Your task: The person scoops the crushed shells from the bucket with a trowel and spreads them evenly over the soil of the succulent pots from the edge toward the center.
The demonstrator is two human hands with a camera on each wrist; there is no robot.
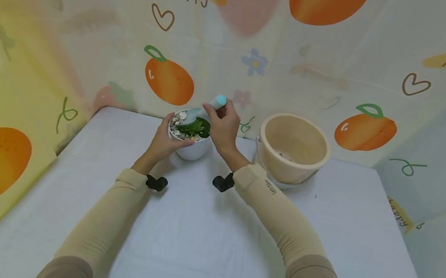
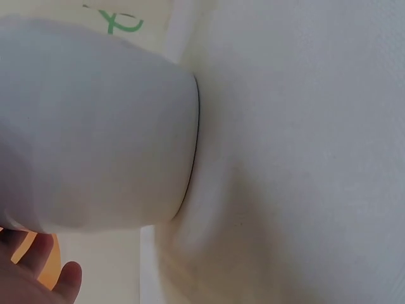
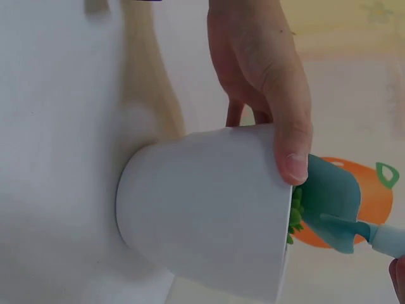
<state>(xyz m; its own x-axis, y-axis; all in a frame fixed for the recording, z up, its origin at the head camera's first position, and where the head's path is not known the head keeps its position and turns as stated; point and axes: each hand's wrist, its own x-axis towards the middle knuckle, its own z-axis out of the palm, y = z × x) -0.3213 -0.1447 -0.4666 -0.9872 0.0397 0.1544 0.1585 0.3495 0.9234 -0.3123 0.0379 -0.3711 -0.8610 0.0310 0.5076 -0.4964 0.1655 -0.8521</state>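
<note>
A white flowerpot (image 1: 192, 152) stands upright on the table, holding a green succulent (image 1: 192, 127) and pale pebbles. My left hand (image 1: 161, 143) grips the pot's left side; its thumb lies along the near rim, as the right wrist view also shows. A small garden trowel (image 3: 332, 193) with a teal scoop and light-blue handle is pinched near its upper end by my right hand (image 1: 226, 127). The scoop slants down over the pot's mouth, beside the succulent. In the left wrist view the pot's smooth wall (image 2: 107, 126) fills the left, with fingertips below it.
To the right of my right hand stands a larger beige bucket-like pot (image 1: 289, 169) with a thin handle and a few small bits inside. Dark specks lie near it on the white table (image 1: 197, 250). A fruit-printed cloth (image 1: 233, 73) hangs close behind.
</note>
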